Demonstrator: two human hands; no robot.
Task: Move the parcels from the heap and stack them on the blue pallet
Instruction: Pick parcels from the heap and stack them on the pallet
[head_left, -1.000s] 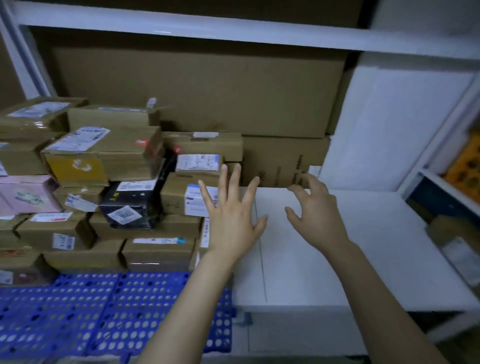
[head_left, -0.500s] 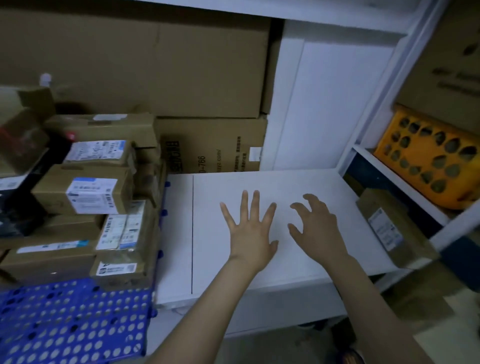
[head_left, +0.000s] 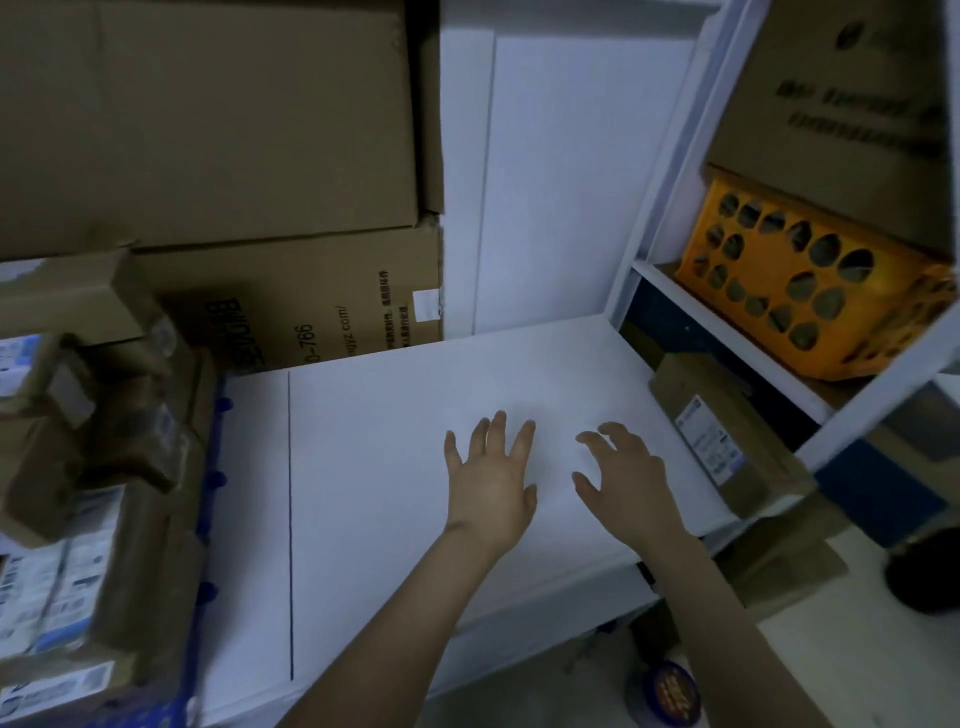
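Both hands are hanging over the white tabletop (head_left: 395, 467), near its right half, and neither is holding anything. The left hand (head_left: 491, 488) is spreading its fingers straight and flat; the right hand (head_left: 626, 480) is curling its fingers loosely, claw-like, around nothing. The two are sitting side by side with a clear gap between them. Whether either palm is touching the tabletop cannot be told.

The stacked parcels (head_left: 78, 467), brown cartons with white shipping labels, are standing in several layers just left of the tabletop. They are blurred, so a count is not possible. The blue pallet (head_left: 214, 479) is showing only as a thin blue edge between that stack and the tabletop's left side.

Judging by this, a good part of the job is looking done, since the pallet is already carrying a tall load. The heap itself is not showing clearly. A single labelled parcel (head_left: 727, 441) is lying tilted just off the tabletop's right edge, and it is probably still waiting to be moved. With both hands empty, the person is most likely going for another parcel, so the work is not yet finishing.
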